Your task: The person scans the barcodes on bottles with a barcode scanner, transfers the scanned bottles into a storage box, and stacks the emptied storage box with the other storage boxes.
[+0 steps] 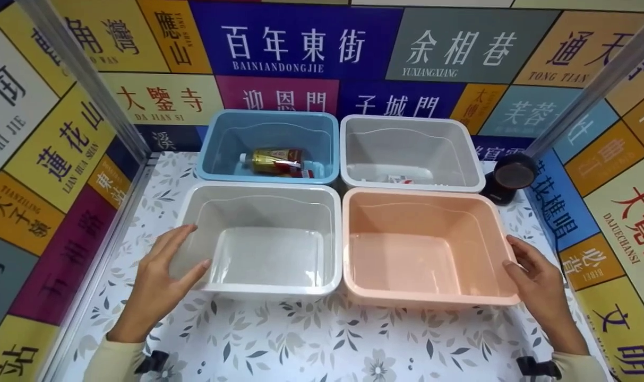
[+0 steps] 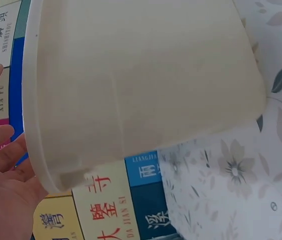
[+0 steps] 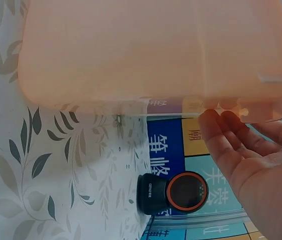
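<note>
An off-white plastic bin (image 1: 271, 254) stands at the front left. My left hand (image 1: 165, 276) is at its left side, thumb and fingers spread; in the left wrist view the fingers (image 2: 8, 155) lie beside the rim. To the right stands a peach plastic bin (image 1: 401, 260). At its right rim, my right hand (image 1: 537, 278) holds the edge, thumb over the rim and fingers outside. The right wrist view shows fingertips (image 3: 211, 117) against the outer wall. Both front bins have nothing inside.
Behind stand a blue bin (image 1: 268, 122) holding a yellow bottle (image 1: 274, 161) with a white cap, and a pale grey bin (image 1: 412, 138) with a small red-and-white item (image 1: 400, 179). A black round device (image 1: 505, 178) stands at the right. Printed panels (image 1: 300, 42) enclose the table.
</note>
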Motion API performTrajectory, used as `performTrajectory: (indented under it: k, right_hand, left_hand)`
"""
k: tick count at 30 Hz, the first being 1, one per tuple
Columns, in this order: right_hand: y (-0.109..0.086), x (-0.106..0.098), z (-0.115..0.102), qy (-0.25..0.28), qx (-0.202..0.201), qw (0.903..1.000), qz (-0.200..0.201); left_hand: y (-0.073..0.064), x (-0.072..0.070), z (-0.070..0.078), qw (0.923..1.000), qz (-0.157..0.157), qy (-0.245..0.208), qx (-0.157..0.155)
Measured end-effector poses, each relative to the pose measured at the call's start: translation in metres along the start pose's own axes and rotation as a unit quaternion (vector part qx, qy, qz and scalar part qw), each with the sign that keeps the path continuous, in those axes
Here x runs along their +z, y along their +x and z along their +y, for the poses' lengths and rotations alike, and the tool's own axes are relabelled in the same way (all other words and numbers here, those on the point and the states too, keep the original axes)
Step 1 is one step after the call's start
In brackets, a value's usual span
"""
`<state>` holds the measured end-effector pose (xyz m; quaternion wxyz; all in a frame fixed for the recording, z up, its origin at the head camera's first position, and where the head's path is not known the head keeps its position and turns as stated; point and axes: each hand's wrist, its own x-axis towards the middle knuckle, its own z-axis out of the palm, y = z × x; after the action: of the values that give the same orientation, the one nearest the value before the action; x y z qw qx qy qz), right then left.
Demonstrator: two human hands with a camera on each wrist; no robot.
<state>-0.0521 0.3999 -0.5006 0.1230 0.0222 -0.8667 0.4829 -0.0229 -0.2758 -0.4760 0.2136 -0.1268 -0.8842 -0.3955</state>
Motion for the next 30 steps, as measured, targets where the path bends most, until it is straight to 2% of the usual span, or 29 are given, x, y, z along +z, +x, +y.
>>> performTrajectory:
  k: [5,11,14,24,30]
  right_hand:
    - [0.002,0.0,0.0,-0.016,0.005,0.9997,0.02]
    - [0.002,0.002,0.002,-0.031,0.012,0.9989,0.033]
    - [0.0,0.002,0.002,-0.04,0.02,0.9982,0.039]
    - [-0.002,-0.001,0.002,-0.039,0.055,0.997,0.038]
    - [-0.002,-0.003,0.001,-0.034,0.052,0.9975,0.034]
  left_hand:
    - [0.01,0.011,0.008,0.9987,-0.037,-0.008,0.035]
    - [0.018,0.023,0.019,0.9934,-0.112,0.015,0.015]
    - [0.022,0.028,0.025,0.9901,-0.139,0.015,0.012]
    - [0.031,0.037,0.043,0.9845,-0.173,-0.002,0.027]
    - [0.038,0.043,0.052,0.9807,-0.192,-0.004,0.036]
